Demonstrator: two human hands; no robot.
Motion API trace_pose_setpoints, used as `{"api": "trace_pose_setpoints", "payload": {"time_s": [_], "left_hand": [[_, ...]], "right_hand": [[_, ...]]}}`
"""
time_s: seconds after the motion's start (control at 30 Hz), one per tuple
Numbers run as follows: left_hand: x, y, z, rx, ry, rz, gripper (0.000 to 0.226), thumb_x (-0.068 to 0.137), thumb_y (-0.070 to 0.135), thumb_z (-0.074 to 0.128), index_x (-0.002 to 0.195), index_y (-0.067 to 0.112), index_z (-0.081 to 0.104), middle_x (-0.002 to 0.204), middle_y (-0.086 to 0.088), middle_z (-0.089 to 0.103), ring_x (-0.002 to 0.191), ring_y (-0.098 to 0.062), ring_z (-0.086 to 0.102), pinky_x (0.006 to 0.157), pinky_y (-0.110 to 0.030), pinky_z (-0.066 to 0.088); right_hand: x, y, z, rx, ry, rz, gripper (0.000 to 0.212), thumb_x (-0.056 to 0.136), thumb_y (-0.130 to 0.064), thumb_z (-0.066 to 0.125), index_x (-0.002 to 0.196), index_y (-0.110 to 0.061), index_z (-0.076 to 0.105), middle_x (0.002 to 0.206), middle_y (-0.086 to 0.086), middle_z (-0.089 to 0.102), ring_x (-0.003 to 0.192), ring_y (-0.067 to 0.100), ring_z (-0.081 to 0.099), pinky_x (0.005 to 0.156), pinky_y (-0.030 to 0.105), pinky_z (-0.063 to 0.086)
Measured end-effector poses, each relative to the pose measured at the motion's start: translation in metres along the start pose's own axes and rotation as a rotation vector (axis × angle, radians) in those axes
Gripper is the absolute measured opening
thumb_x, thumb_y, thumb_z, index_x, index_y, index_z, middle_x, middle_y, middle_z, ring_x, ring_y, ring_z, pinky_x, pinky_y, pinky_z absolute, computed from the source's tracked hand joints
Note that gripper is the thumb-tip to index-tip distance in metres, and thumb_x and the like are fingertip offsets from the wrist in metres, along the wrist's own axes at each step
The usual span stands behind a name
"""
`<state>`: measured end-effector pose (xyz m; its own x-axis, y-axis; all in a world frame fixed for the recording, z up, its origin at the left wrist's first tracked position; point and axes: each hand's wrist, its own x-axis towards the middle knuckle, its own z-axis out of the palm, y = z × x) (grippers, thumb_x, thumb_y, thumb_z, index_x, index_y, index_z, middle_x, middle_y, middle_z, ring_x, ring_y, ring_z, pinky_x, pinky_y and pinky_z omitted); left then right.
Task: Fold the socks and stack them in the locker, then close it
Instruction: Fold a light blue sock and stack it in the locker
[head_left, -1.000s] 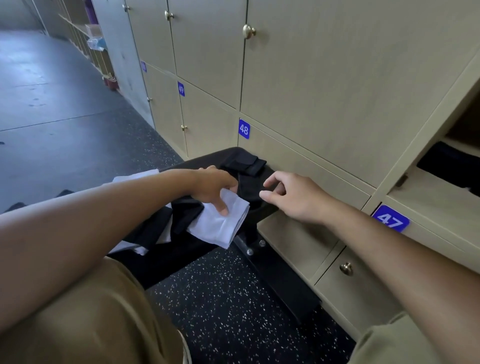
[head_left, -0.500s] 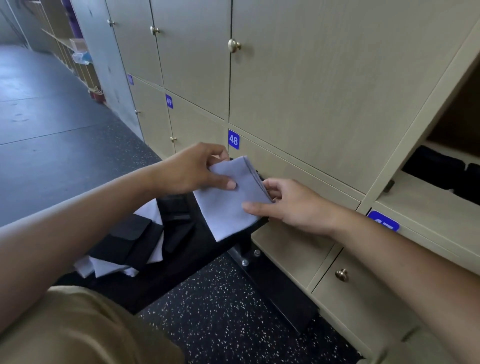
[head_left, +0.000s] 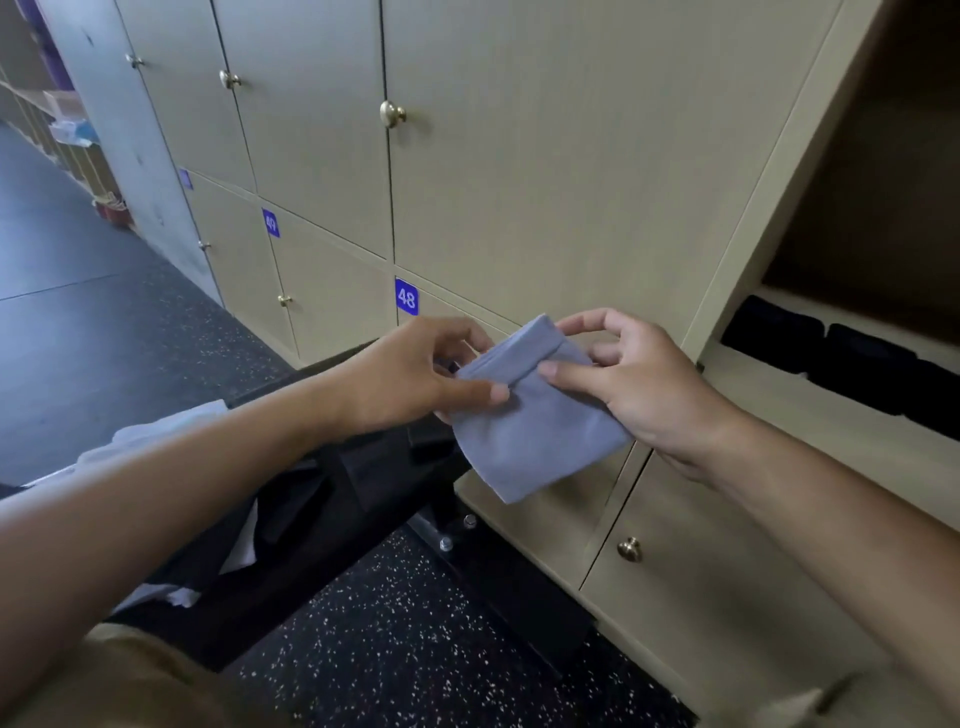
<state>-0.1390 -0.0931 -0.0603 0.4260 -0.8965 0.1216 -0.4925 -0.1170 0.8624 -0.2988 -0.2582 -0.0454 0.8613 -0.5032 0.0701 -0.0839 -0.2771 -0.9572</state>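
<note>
**Both my hands on the folded sock, held in front of locker 48**

I hold the pale grey-blue folded fabric sock (head_left: 535, 415) in the air with both hands, a little below frame centre. My left hand (head_left: 415, 376) comes in from 8 o'clock and pinches the sock's left edge, thumb on the near face, other fingers behind it. My right hand (head_left: 639, 379) comes in from 4 o'clock and pinches the top right edge where the cuff folds over, thumb on front, index finger curled above the top corner. Both grips are narrow and closed on the cloth. The sock touches nothing else and hangs with its lower corner pointing to 6 o'clock.

At 3 o'clock is the open beige wooden locker compartment (head_left: 831, 415); on its shelf a row of dark folded socks (head_left: 862, 358) lies side by side, touching. The held sock is outside that compartment, well to its left.

Just behind the sock at 12 o'clock is the blue square number plate reading 48 (head_left: 406, 296) on a closed beige locker door (head_left: 545, 156). At 8 o'clock, under my left forearm, the black bench (head_left: 332, 499) carries a loose pile of black and white socks (head_left: 156, 436), partly hidden by the arm. The black speckled rubber floor (head_left: 395, 639) is at 6 o'clock
</note>
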Motion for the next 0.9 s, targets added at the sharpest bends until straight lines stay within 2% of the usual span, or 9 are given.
{"api": "trace_pose_setpoints", "payload": {"time_s": [0.07, 0.13, 0.3, 0.37, 0.43, 0.6, 0.73, 0.83, 0.9], "left_hand": [[0.004, 0.007, 0.013, 0.025, -0.025, 0.022, 0.023, 0.084, 0.038, 0.08, 0.094, 0.02, 0.069, 0.098, -0.009, 0.074, 0.085, -0.016, 0.069, 0.082, -0.042, 0.057], [0.009, 0.013, 0.024, 0.056, -0.027, 0.042, 0.026, 0.085, 0.042, 0.076, 0.091, 0.017, 0.07, 0.092, -0.003, 0.074, 0.082, -0.008, 0.066, 0.078, -0.033, 0.055], [0.021, 0.032, 0.048, 0.117, 0.055, 0.102, 0.024, 0.095, 0.032, 0.071, 0.086, 0.01, 0.066, 0.079, -0.005, 0.066, 0.07, -0.006, 0.054, 0.067, -0.027, 0.044], [0.024, 0.041, 0.057, 0.043, 0.062, 0.106, 0.026, 0.095, 0.032, 0.07, 0.086, 0.008, 0.066, 0.081, -0.006, 0.069, 0.07, -0.005, 0.058, 0.064, -0.023, 0.046], [0.026, 0.05, 0.067, -0.06, 0.066, 0.099, 0.024, 0.095, 0.031, 0.07, 0.089, 0.008, 0.068, 0.085, -0.001, 0.075, 0.074, -0.005, 0.066, 0.065, -0.018, 0.05], [0.036, 0.071, 0.093, -0.284, 0.108, 0.083, 0.01, 0.097, 0.027, 0.069, 0.093, 0.018, 0.074, 0.094, 0.003, 0.079, 0.089, -0.012, 0.075, 0.077, -0.027, 0.057], [0.045, 0.082, 0.109, -0.317, 0.117, 0.044, 0.013, 0.096, 0.027, 0.07, 0.101, 0.015, 0.073, 0.097, 0.0, 0.079, 0.093, -0.02, 0.075, 0.086, -0.038, 0.059], [0.051, 0.09, 0.121, -0.338, 0.152, 0.028, 0.023, 0.093, 0.019, 0.072, 0.11, 0.014, 0.057, 0.098, -0.001, 0.073, 0.075, -0.014, 0.073, 0.062, -0.025, 0.056], [0.054, 0.096, 0.13, -0.339, 0.138, 0.011, 0.037, 0.093, 0.012, 0.071, 0.116, 0.018, 0.042, 0.101, -0.003, 0.064, 0.057, -0.007, 0.067, 0.053, -0.017, 0.052]], "right_hand": [[-0.004, -0.001, -0.007, -0.02, 0.01, -0.011, 0.037, 0.087, -0.012, 0.078, 0.119, -0.015, 0.06, 0.096, 0.012, 0.078, 0.089, 0.03, 0.075, 0.071, 0.031, 0.059], [-0.008, -0.001, -0.015, -0.072, 0.021, -0.022, 0.037, 0.087, -0.014, 0.079, 0.118, -0.018, 0.06, 0.093, 0.009, 0.078, 0.086, 0.028, 0.076, 0.073, 0.035, 0.059], [-0.018, -0.001, -0.046, -0.106, 0.08, 0.024, 0.035, 0.087, -0.021, 0.08, 0.116, -0.017, 0.061, 0.092, 0.008, 0.079, 0.083, 0.023, 0.077, 0.073, 0.035, 0.06], [-0.025, -0.002, -0.06, -0.087, 0.101, 0.061, 0.035, 0.087, -0.023, 0.079, 0.117, -0.017, 0.061, 0.093, 0.008, 0.079, 0.084, 0.021, 0.077, 0.072, 0.03, 0.06], [-0.033, -0.002, -0.074, -0.071, 0.121, 0.096, 0.038, 0.086, -0.024, 0.08, 0.118, -0.018, 0.06, 0.096, 0.006, 0.079, 0.089, 0.02, 0.076, 0.081, 0.033, 0.06], [-0.054, -0.005, -0.099, 0.104, 0.193, 0.205, 0.05, 0.084, -0.015, 0.08, 0.126, -0.012, 0.054, 0.119, 0.011, 0.072, 0.108, 0.028, 0.071, 0.093, 0.044, 0.059], [-0.068, -0.006, -0.115, 0.176, 0.289, 0.224, 0.053, 0.087, -0.009, 0.078, 0.13, -0.012, 0.047, 0.111, 0.005, 0.076, 0.1, 0.022, 0.074, 0.081, 0.036, 0.062], [-0.075, -0.005, -0.128, 0.127, 0.386, 0.219, 0.054, 0.088, -0.01, 0.077, 0.128, -0.012, 0.041, 0.108, 0.006, 0.077, 0.095, 0.021, 0.074, 0.083, 0.039, 0.06], [-0.079, -0.003, -0.139, 0.051, 0.43, 0.21, 0.042, 0.088, -0.01, 0.077, 0.113, -0.015, 0.043, 0.108, 0.008, 0.076, 0.093, 0.022, 0.071, 0.087, 0.043, 0.057]]}}
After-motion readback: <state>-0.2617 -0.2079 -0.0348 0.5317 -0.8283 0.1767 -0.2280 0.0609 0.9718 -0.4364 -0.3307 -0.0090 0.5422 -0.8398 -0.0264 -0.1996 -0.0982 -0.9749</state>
